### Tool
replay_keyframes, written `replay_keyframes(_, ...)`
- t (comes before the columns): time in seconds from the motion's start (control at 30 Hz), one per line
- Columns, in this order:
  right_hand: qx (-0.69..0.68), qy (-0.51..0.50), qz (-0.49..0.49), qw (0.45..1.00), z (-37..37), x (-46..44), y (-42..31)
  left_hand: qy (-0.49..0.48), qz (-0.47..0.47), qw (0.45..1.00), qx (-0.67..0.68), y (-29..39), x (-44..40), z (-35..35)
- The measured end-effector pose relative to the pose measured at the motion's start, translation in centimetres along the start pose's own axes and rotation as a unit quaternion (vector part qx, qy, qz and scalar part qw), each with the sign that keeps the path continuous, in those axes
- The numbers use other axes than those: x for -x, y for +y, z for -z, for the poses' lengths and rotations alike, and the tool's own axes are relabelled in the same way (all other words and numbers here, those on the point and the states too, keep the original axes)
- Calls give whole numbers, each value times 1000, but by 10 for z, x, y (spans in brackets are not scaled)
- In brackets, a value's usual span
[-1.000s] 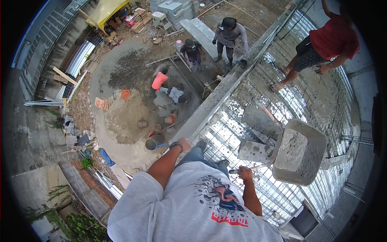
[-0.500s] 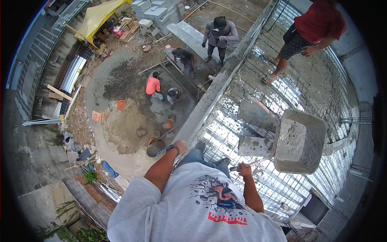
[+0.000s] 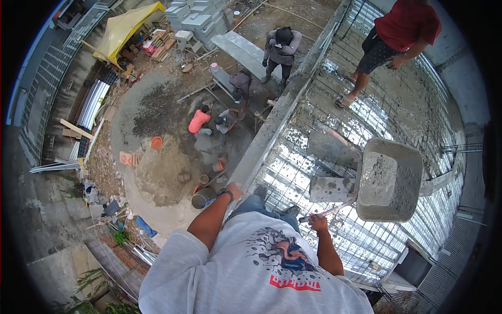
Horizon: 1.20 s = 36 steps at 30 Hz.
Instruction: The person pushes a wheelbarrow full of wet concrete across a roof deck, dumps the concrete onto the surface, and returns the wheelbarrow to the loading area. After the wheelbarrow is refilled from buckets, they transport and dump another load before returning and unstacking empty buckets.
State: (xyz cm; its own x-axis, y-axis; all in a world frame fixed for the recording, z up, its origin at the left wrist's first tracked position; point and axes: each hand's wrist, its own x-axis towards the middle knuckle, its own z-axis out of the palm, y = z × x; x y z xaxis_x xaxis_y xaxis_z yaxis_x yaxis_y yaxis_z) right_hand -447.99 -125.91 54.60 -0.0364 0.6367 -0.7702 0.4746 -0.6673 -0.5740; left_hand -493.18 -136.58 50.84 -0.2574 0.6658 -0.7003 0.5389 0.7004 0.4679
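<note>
My right hand [image 3: 317, 223] is closed round the end of one handle [image 3: 337, 208] of a wheelbarrow [image 3: 390, 179]. The grey, mortar-smeared tray stands to the right over the rebar grid [image 3: 293, 172], with wet residue inside. My left hand [image 3: 235, 190], with a dark band on the wrist, is by my knee at the edge of the concrete beam [image 3: 253, 157]; its fingers are too small to make out. The other handle [image 3: 339, 136] reaches up and left from the tray, away from both hands.
A person in a red shirt [image 3: 405, 26] stands on the mesh at the upper right. Below the beam, several people work around a trench [image 3: 246, 112]. Buckets [image 3: 204, 198] and a sand pile [image 3: 164, 167] lie lower left. A dark opening [image 3: 413, 266] is at the lower right.
The view has shifted, and the surroundings sit further left. Below, the crouching people have changed posture and a dark-clothed person bends towards them. My right hand stays on the handle.
</note>
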Motion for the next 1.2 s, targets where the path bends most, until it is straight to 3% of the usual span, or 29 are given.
replay_keyframes(0.2, -18, -26, 16, 999, -4, -4, -2, 7, 6, 999, 33, -14, -10, -12)
replay_keyframes(0.77, 21, 35, -1, 999, -4, 8, 15, -17, 20, 1000, 13, 1, -12, -3)
replay_keyframes(1.0, -52, 10, -13, 998, -3, 14, 29, -37, 21, 999, -9, 43, 9, 27)
replay_keyframes(1.2, -69, 34, -56, 996, -9, 23, 39, -53, 8, 998, -29, 35, -10, 20)
